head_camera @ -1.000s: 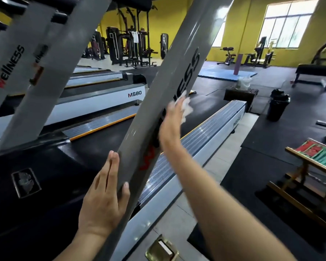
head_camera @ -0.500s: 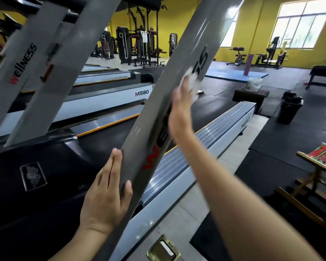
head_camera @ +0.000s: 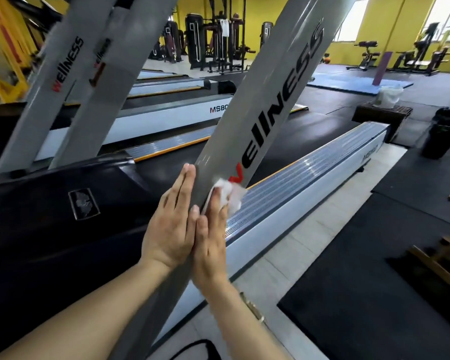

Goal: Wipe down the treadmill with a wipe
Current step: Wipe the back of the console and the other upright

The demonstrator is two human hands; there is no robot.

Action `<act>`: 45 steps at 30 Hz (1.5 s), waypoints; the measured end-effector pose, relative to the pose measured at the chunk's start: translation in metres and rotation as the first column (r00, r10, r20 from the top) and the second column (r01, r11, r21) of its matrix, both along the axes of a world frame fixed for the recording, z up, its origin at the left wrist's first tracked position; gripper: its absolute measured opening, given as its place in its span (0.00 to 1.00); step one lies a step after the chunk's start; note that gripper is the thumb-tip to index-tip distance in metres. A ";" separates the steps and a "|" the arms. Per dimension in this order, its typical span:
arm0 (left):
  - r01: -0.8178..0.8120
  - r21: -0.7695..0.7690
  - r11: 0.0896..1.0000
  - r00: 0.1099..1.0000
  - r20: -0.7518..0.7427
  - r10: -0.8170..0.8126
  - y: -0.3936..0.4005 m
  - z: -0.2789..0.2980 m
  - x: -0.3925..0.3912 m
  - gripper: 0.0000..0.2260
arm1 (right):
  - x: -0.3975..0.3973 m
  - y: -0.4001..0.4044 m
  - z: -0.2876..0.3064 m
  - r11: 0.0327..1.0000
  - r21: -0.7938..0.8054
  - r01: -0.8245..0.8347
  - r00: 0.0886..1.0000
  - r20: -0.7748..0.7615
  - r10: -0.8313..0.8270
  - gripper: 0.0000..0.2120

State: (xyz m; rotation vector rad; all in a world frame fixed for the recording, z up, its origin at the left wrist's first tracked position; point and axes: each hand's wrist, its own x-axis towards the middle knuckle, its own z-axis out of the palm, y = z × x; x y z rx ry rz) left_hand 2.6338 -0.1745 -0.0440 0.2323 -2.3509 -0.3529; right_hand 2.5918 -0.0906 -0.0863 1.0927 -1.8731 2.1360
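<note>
A: We see the grey upright (head_camera: 268, 107) of the treadmill slanting across the view, its top cut off by the upper edge. Our left hand (head_camera: 170, 224) lies flat against its left side, fingers straight and together.

B: And our right hand (head_camera: 211, 242) presses the white wipe (head_camera: 227, 194) onto the face of the upright, just below the red first letter of the logo. The fingers look fairly straight, but the wipe bunches over the fingertips, so we cannot tell how they hold it.

A: The two hands touch along their inner edges. Below them the upright is hidden behind our forearms, so we cannot see where it joins the base.

B: The belt (head_camera: 166, 172) shows only as a dark strip between the black motor cover (head_camera: 63, 203) and the upright. The ribbed side rail (head_camera: 309, 172) runs away to the right.

A: A dark bin (head_camera: 442, 133) stands on the floor past the rail's end. The far machines are blurred, and a brass-coloured thing near our right forearm is too smeared to name.
</note>
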 end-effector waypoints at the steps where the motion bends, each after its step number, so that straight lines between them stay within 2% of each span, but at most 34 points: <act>1: 0.025 0.052 0.998 1.000 0.004 -0.025 0.002 0.001 0.004 0.28 | 0.015 0.000 -0.011 0.997 -0.059 -0.059 0.994 0.088 0.064 0.26; 2: 0.047 0.114 0.992 0.999 0.001 -0.047 0.004 0.002 0.009 0.28 | 0.023 -0.001 -0.016 0.991 -0.095 -0.095 0.984 0.139 0.108 0.26; 4: 0.061 0.221 0.973 0.998 0.008 -0.064 0.012 -0.004 0.028 0.27 | 0.018 0.001 -0.008 0.998 -0.028 -0.063 0.992 0.105 0.066 0.26; 6: -0.006 0.277 0.961 0.999 0.050 -0.009 0.022 -0.023 0.059 0.25 | -0.012 0.003 0.014 1.000 0.018 0.021 1.000 0.023 -0.021 0.28; 10: -0.171 0.334 0.927 0.977 0.181 0.115 0.038 -0.070 0.134 0.26 | -0.067 -0.002 0.071 0.995 -0.038 0.090 0.994 -0.052 -0.092 0.30; 11: -0.188 0.327 0.926 0.968 0.221 0.118 0.041 -0.081 0.145 0.27 | -0.060 -0.003 0.072 0.993 0.018 0.120 0.986 -0.121 -0.116 0.29; 12: -0.201 0.319 0.926 0.958 0.260 0.118 0.043 -0.090 0.152 0.28 | -0.048 -0.004 0.062 0.980 0.101 0.170 0.957 -0.253 -0.140 0.27; 13: -0.213 0.311 0.926 0.949 0.291 0.120 0.044 -0.096 0.156 0.30 | -0.030 -0.002 0.047 0.961 0.170 0.217 0.894 -0.429 -0.126 0.26; 15: -0.231 0.291 0.928 0.940 0.314 0.136 0.041 -0.102 0.155 0.34 | 0.002 0.003 0.014 0.929 0.250 0.274 0.702 -0.712 -0.015 0.23; 17: -0.243 0.274 0.931 0.934 0.324 0.149 0.038 -0.105 0.153 0.36 | 0.002 0.008 0.004 0.913 0.270 0.307 0.568 -0.821 0.052 0.20; 19: -0.240 0.258 0.936 0.933 0.329 0.148 0.037 -0.107 0.153 0.37 | -0.015 0.012 0.023 0.899 0.241 0.367 0.468 -0.883 0.046 0.18; 21: -0.233 0.258 0.937 0.935 0.324 0.143 0.036 -0.108 0.154 0.37 | -0.037 0.011 0.049 0.862 0.197 0.467 0.426 -0.904 -0.024 0.18; 23: -0.220 0.281 0.934 0.940 0.317 0.126 0.035 -0.109 0.155 0.37 | -0.046 0.008 0.068 0.817 0.161 0.553 0.461 -0.876 -0.140 0.19; 25: -0.198 0.323 0.926 0.947 0.305 0.096 0.033 -0.109 0.156 0.37 | -0.030 0.003 0.061 0.809 0.185 0.558 0.510 -0.845 -0.159 0.19; 27: -0.160 0.394 0.905 0.963 0.265 0.055 0.032 -0.109 0.158 0.36 | 0.004 0.004 0.026 0.850 0.288 0.441 0.532 -0.847 0.011 0.19; 29: -0.140 0.487 0.862 0.978 0.204 0.043 0.029 -0.112 0.164 0.34 | 0.047 0.010 -0.018 0.843 0.443 0.306 0.512 -0.823 0.247 0.20; 31: -0.147 0.520 0.841 0.983 0.171 0.067 0.029 -0.122 0.176 0.30 | 0.069 0.019 -0.045 0.820 0.505 0.269 0.473 -0.811 0.345 0.21; 33: -0.182 0.487 0.854 0.976 0.195 0.097 0.028 -0.136 0.189 0.29 | 0.059 0.018 -0.036 0.796 0.527 0.297 0.402 -0.825 0.397 0.21; 35: -0.202 0.433 0.878 0.967 0.228 0.110 0.026 -0.147 0.195 0.29 | 0.034 0.013 -0.009 0.807 0.453 0.378 0.373 -0.873 0.316 0.20; 37: -0.213 0.401 0.891 0.964 0.232 0.126 0.028 -0.150 0.195 0.29 | 0.003 0.005 0.024 0.818 0.277 0.504 0.374 -0.924 0.082 0.19; 40: -0.229 0.363 0.903 0.959 0.243 0.146 0.031 -0.151 0.193 0.30 | -0.011 0.000 0.040 0.774 0.175 0.609 0.423 -0.897 -0.130 0.18; 42: -0.240 0.352 0.905 0.957 0.245 0.158 0.029 -0.152 0.194 0.31 | 0.012 -0.005 0.019 0.824 0.230 0.517 0.480 -0.875 -0.057 0.17; 43: -0.243 0.345 0.906 0.953 0.257 0.158 0.028 -0.152 0.195 0.31 | 0.029 -0.005 -0.001 0.853 0.300 0.427 0.507 -0.861 0.048 0.17; 45: -0.244 0.339 0.909 0.951 0.268 0.156 0.023 -0.154 0.196 0.30 | 0.067 -0.002 -0.045 0.851 0.450 0.273 0.523 -0.811 0.261 0.19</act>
